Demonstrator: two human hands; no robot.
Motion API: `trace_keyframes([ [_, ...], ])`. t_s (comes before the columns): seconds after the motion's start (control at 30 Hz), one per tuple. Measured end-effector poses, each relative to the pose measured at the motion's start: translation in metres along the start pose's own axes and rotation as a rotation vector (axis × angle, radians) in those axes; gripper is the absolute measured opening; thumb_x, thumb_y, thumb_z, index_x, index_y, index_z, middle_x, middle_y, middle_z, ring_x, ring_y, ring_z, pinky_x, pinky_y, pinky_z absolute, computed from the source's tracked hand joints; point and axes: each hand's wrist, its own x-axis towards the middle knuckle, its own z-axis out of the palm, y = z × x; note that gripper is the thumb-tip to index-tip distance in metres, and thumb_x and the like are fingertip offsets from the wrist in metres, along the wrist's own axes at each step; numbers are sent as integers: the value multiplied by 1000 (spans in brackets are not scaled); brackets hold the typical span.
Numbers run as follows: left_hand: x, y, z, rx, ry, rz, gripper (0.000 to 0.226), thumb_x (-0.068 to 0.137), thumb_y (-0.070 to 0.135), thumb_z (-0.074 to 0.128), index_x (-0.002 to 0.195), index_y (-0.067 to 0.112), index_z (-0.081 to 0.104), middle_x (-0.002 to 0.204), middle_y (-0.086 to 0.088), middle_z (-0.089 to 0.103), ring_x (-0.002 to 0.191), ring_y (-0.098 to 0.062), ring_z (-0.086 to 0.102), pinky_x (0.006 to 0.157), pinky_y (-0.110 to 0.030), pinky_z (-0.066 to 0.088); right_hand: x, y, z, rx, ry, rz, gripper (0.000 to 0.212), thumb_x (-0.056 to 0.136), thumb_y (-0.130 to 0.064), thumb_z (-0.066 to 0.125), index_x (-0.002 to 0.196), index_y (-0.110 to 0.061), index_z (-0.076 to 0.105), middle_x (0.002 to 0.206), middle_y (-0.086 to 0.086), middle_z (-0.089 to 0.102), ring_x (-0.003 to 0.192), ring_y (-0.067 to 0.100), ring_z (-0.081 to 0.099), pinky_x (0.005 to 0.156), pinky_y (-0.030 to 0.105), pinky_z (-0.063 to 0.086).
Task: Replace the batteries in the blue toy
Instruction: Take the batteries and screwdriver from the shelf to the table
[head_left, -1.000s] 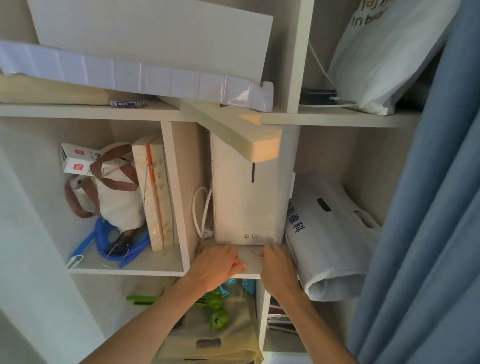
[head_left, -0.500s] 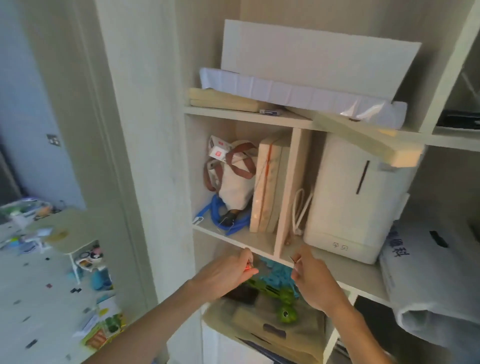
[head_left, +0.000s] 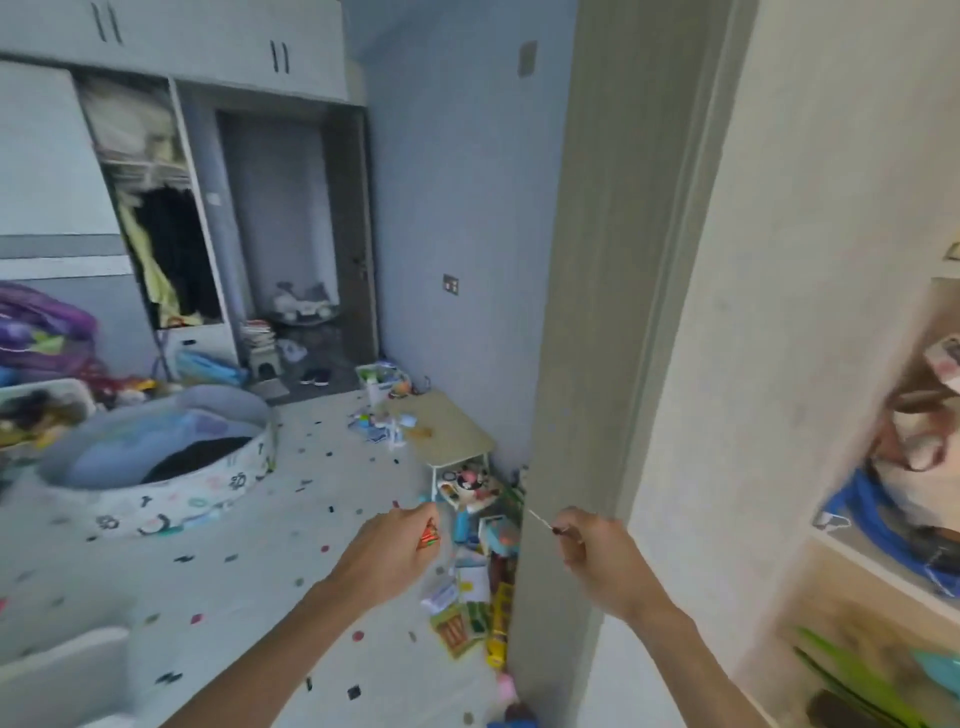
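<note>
Bedroom floor stretches ahead, littered with toys by the door frame. Our left hand curls round a small red-and-green pack, likely batteries, while our right hand pinches a thin screwdriver. We judge the blue toy to be the upright piece on the floor just beyond both hands, below the low counter, nearer the left.

Pinches a thin, shiny metal rod in the right hand. Grips a small, glossy red thing in the left hand. Shows a smooth, pale floor, a matt wood-look desk, a matt grey door frame with wood grain, and soft printed cloth on the round play pen.
</note>
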Motion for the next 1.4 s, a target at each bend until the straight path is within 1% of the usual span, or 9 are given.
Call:
trace_keyframes([
  [0.17,2,-144,-31,-17,10,-151,11,102,38,56,104,28,50,89,-3,73,79,-27,71,74,-44,60,91,-91,95,17,-85,-105,17,93,-18,52,91,-17,69,78,9,76,75,34,74,67,45,59],
  [0.27,18,-205,-40,-38,39,-187,17,103,43,59,99,32,46,84,2,70,76,-22,70,72,-41,61,142,-139,132,2,-137,-142,18,95,-12,55,92,-15,72,84,11,77,78,29,71,70,37,55],
  [0.33,35,-241,-42,-63,75,-218,19,104,45,59,98,31,48,79,2,66,71,-19,66,67,-36,57,180,-163,153,-6,-147,-174,18,94,-7,58,82,-10,69,76,11,73,71,28,65,65,36,48],
  [0.43,68,-296,-39,-68,76,-263,19,106,44,57,98,29,48,72,8,61,64,-8,61,58,-25,47,244,-183,190,-14,-148,-226,18,95,-13,60,78,-20,66,67,-4,64,65,18,56,61,30,41],
  [0.53,116,-351,-36,-78,67,-303,19,106,43,57,95,33,44,72,6,62,66,-10,63,58,-23,44,320,-201,223,8,-148,-247,11,95,-23,61,89,-24,70,79,-4,77,74,19,70,65,30,50],
  [0.7,209,-443,-52,-55,61,-400,15,107,43,56,104,28,52,86,1,72,66,-9,62,58,-14,41,464,-233,275,46,-179,-302,13,96,-33,57,97,-28,69,86,-6,79,80,19,72,75,39,60],
  [0.87,308,-528,-72,-36,71,-452,14,107,43,56,104,31,51,77,13,60,60,-4,57,53,-9,35,598,-262,319,102,-237,-350,12,99,-28,59,99,-25,70,84,-4,77,71,15,73,71,37,61],
  [1.17,522,-705,-66,20,60,-404,20,108,44,54,115,26,57,83,11,62,69,-7,61,75,-12,44,829,-290,423,68,-237,-352,14,100,-31,56,100,-25,69,85,-4,77,77,11,70,80,27,52],
  [1.4,717,-829,-85,-27,-24,-331,28,111,40,47,131,21,55,104,-1,68,85,-11,63,65,-8,37,1015,-317,473,59,-198,-258,15,98,-28,56,84,-28,62,67,-5,63,62,14,55,61,31,44],
])
